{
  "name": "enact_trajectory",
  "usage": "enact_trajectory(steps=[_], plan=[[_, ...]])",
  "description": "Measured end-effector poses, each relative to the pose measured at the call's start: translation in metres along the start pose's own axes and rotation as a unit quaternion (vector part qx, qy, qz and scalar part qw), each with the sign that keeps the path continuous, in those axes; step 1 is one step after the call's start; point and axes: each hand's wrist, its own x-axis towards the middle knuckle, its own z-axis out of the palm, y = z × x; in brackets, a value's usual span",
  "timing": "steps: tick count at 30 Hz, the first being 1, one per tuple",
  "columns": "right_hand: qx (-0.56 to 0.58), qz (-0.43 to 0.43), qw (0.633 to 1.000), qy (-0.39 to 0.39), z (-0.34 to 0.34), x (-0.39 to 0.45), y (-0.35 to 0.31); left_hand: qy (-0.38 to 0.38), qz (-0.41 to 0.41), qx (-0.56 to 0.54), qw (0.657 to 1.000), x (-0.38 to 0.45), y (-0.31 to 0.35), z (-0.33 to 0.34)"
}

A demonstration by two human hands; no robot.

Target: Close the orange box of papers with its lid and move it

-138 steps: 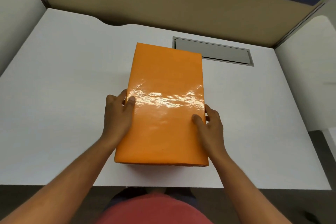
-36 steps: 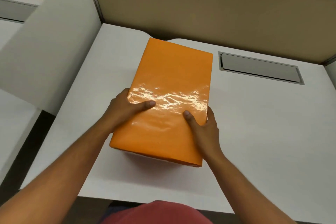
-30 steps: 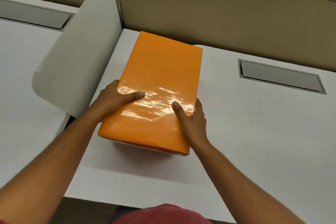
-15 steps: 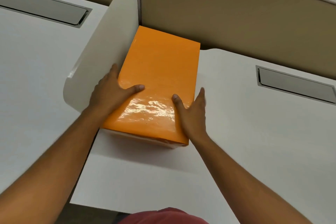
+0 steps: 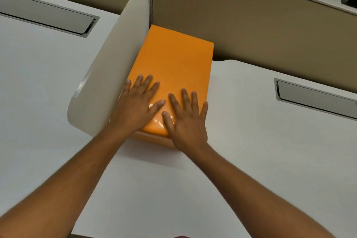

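Observation:
The orange box (image 5: 173, 60) stands with its lid on in the far left corner of the white desk (image 5: 251, 160), its left side against the white divider and its far end near the tan partition. My left hand (image 5: 135, 106) lies flat on the near left part of the lid, fingers spread. My right hand (image 5: 185, 118) lies flat on the near right part, its heel over the box's near edge. Neither hand grips the box. The papers inside are hidden.
A curved white divider (image 5: 108, 83) separates this desk from the neighbouring desk (image 5: 34, 83) on the left. A tan partition (image 5: 251, 25) runs along the back. Grey cable hatches sit in both desks, one (image 5: 316, 100) at the right and one (image 5: 44, 15) at the left.
The box has slid left and back into the corner by the divider. Both hands let go of its sides and now rest flat on the lid.

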Motion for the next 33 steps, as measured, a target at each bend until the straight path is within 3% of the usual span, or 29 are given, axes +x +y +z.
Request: enact_trajectory(steps=[9,18,23,26,33], plan=[[-0.004,0.002,1.0,0.006,-0.005,0.104,0.01,0.003,-0.001,0.002,1.0,0.096,-0.027,-0.011],[0.007,-0.004,1.0,0.003,-0.007,0.128,0.014,0.004,-0.002,0.018,1.0,0.116,-0.029,-0.015],[0.167,0.01,0.985,-0.031,-0.024,0.137,0.022,0.008,-0.012,0.061,0.998,0.112,-0.017,-0.026],[0.23,-0.005,0.973,0.01,-0.039,0.134,0.04,0.045,-0.021,0.061,0.997,0.109,0.002,-0.033],[0.116,-0.062,0.98,0.152,-0.098,0.106,0.107,0.127,0.019,0.062,0.99,0.109,0.094,-0.058]])
